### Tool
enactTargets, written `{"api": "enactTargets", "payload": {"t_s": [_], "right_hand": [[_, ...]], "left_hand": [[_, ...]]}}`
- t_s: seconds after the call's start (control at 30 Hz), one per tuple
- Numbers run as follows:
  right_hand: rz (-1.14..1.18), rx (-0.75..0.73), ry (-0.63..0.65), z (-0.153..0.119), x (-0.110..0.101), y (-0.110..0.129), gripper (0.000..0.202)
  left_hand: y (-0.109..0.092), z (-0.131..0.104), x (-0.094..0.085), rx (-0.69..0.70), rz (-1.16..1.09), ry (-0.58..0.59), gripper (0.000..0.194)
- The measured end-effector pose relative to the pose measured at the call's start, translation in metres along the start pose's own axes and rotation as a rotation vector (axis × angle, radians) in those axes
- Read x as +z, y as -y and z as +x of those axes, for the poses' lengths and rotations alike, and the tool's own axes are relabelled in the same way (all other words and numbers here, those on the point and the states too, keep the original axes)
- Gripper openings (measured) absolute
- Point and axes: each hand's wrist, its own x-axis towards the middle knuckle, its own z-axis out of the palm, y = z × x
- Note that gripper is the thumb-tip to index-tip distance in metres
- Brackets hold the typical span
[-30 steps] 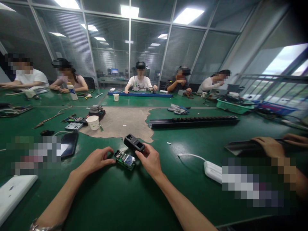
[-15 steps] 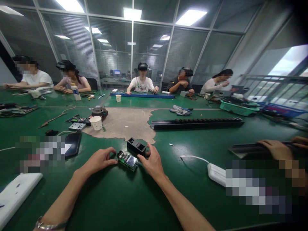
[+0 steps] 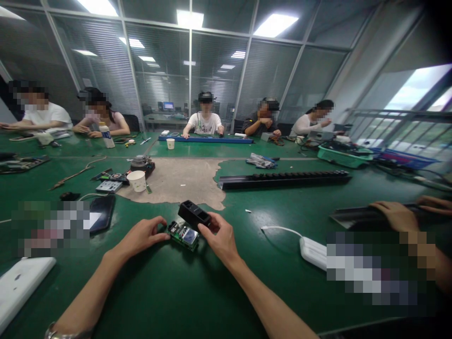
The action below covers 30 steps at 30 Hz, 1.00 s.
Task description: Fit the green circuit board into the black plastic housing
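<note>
My right hand (image 3: pixel 221 235) pinches the right end of a black plastic housing (image 3: pixel 194 214) with rectangular openings. The housing is tilted and held just above and behind a small green circuit board (image 3: pixel 183 235) that carries a silvery square part. At the board's left end, the thumb and index finger of my left hand (image 3: pixel 148 231) are curled about its edge. The exact contact there is too small to make out. A metal bracelet or watch (image 3: pixel 68 332) sits on my left wrist.
A phone (image 3: pixel 102 212) and a paper cup (image 3: pixel 137 181) stand left, near loose electronic parts. A long black rail (image 3: pixel 282 181) lies behind. At right are a white power strip (image 3: pixel 312 253) and another person's hand (image 3: pixel 397 216). Several people sit across the green table.
My right hand has raised and tilted the black housing, bringing it leftward over the back of the circuit board. My left hand stays by the board's left end. The view has shifted slightly.
</note>
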Motion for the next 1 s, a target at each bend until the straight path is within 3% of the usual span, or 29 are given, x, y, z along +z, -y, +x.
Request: {"api": "enactTargets", "payload": {"t_s": [0.2, 0.73, 1.0], "right_hand": [[-0.022, -0.087, 0.057, -0.008, -0.002, 0.021, 0.035], [-0.225, -0.214, 0.163, -0.017, 0.000, 0.025, 0.038], [-0.350, -0.182, 0.262, -0.021, -0.002, 0.018, 0.061]], "left_hand": [[0.000, 0.001, 0.000, -0.011, 0.003, 0.011, 0.048], [-0.001, 0.000, 0.001, 0.003, -0.014, 0.009, 0.043], [-0.002, -0.001, -0.001, 0.001, -0.043, 0.039, 0.046]]}}
